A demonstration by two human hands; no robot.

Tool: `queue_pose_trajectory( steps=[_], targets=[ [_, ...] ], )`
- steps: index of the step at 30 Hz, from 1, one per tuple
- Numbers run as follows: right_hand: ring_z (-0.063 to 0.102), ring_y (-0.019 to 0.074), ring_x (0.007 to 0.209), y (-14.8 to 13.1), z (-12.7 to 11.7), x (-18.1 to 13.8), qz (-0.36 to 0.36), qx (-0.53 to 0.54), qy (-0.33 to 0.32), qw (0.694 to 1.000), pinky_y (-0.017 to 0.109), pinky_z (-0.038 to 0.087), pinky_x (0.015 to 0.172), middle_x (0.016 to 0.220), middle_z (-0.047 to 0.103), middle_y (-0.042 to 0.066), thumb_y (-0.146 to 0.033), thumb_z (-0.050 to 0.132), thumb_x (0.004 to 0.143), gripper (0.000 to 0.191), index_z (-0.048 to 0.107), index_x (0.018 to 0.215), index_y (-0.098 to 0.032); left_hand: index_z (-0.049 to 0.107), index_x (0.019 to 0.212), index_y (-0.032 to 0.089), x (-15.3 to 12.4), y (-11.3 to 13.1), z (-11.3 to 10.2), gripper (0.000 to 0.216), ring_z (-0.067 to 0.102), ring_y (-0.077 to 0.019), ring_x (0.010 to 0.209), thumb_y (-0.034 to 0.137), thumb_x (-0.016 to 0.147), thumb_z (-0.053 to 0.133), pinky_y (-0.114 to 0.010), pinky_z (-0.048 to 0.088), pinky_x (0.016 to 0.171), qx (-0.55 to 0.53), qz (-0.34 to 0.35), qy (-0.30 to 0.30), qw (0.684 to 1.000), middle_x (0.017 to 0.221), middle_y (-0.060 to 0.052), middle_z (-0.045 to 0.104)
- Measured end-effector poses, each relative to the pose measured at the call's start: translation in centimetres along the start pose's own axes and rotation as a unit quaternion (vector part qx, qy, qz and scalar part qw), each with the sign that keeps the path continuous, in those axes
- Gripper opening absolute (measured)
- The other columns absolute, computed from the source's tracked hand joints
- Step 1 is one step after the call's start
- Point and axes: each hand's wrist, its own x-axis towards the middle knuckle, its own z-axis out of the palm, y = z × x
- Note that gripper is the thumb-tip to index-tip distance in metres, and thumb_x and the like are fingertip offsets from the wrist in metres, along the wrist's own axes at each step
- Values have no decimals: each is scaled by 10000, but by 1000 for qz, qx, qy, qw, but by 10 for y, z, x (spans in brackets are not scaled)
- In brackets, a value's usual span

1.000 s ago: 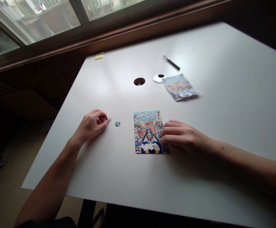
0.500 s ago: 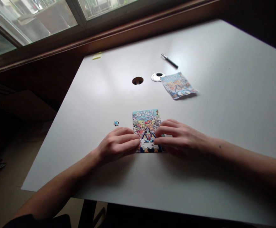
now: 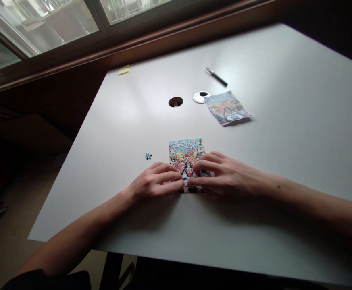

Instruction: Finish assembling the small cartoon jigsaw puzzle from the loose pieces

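A small jigsaw puzzle point(image 3: 186, 155) with a crowded cartoon picture and a blue top lies flat on the white table. My left hand point(image 3: 156, 179) is at its lower left, fingers close together and their tips on the picture. From the right, my right hand point(image 3: 224, 173) curls over the lower part, its index fingertip close to the left fingertips. Both hands grip the puzzle at its sides; the thumbs are hidden. Between the fingertips, a patch of the lower picture is covered. One loose blue, white and dark puzzle piece point(image 3: 148, 156) lies left of the puzzle.
A creased sheet with the same picture point(image 3: 228, 108) lies farther back, partly over a silver ring-shaped cover point(image 3: 200, 97). Near them are a black pen point(image 3: 216, 76) and a round hole point(image 3: 176, 102) in the table point(image 3: 127, 117). A yellow sticky note point(image 3: 123, 70) marks the far left corner.
Both hands have moved inward over the lower part of the puzzle. Their fingertips now nearly meet and cover the pale patch that showed between them before. The loose piece has stayed put.
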Motion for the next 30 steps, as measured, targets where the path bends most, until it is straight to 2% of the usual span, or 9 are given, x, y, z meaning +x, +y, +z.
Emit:
queue_pose_trajectory(
  steps=[5, 9, 11, 15, 19, 30],
  targets=[
    [505, 233, 1006, 0, 1, 0, -3, -3, -1, 1000, 399, 418, 876, 1093, 579, 102, -225, 565, 927, 352, 599, 1276, -256, 661, 1046, 203, 0, -1, 1, 155, 658, -207, 1020, 172, 894, 672, -354, 530, 852, 0, -4, 3, 1000, 1056, -68, 737],
    [494, 230, 988, 1, 1, 0, -5, -4, -2, 1000, 398, 422, 868, 1096, 575, 102, -237, 567, 925, 352, 599, 1275, -255, 669, 870, 214, -1, -3, -6, 70, 632, -208, 915, 202, 809, 703, -353, 505, 777, 2, -55, 56, 997, 950, -41, 730],
    [492, 231, 987, 1, 1, 0, -7, -4, 0, 1000, 397, 423, 865, 1097, 573, 100, -245, 569, 924, 353, 598, 1276, -257, 673, 825, 229, -2, -3, -10, 49, 617, -206, 899, 197, 789, 681, -357, 491, 771, 0, -72, 51, 996, 931, -33, 720],
    [491, 229, 981, 2, 2, 0, -8, -7, 0, 1000, 395, 423, 856, 1094, 572, 97, -245, 570, 922, 355, 597, 1276, -263, 703, 944, 272, -3, -4, -12, 162, 618, -205, 947, 224, 791, 674, -358, 495, 811, -24, -56, 3, 998, 999, -24, 718],
    [493, 229, 987, 1, 2, 0, -9, -8, 0, 1000, 396, 419, 861, 1096, 572, 97, -240, 571, 920, 363, 593, 1282, -263, 691, 1019, 268, -3, -4, -9, 224, 624, -207, 974, 228, 798, 685, -368, 496, 850, -44, -45, -15, 998, 1020, -30, 716],
    [501, 235, 984, 1, 2, 0, -9, -14, 0, 1000, 403, 423, 859, 1087, 581, 93, -245, 556, 925, 370, 583, 1293, -267, 697, 1014, 239, -2, -6, -10, 203, 603, -223, 994, 196, 819, 661, -390, 491, 876, -93, -75, -53, 991, 1043, -57, 682]
  ],
)
